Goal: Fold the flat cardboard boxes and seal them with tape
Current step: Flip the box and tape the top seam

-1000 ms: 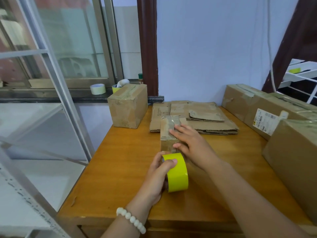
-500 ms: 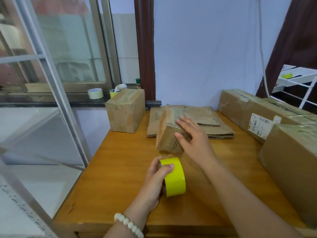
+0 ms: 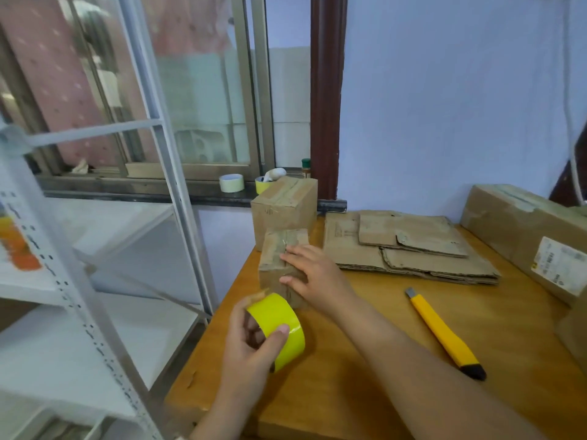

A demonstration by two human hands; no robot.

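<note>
Small box [image 3: 273, 265] sits on the table [image 3: 524, 328], long axis running away from the person. Right hand [image 3: 317, 281] lies flat on top, fingers straight. Left hand [image 3: 251, 347] grips the yellow tape roll [image 3: 282, 320] just in front of the box, ready to start a strip along it.

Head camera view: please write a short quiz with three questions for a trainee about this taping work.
1. True or false: the left hand holds the yellow tape roll.
2. Fill in: the utility knife lies on the ___.
3. What does the right hand press? A) small box B) utility knife C) tape roll
Key: 1 true; 2 table; 3 A.
</note>
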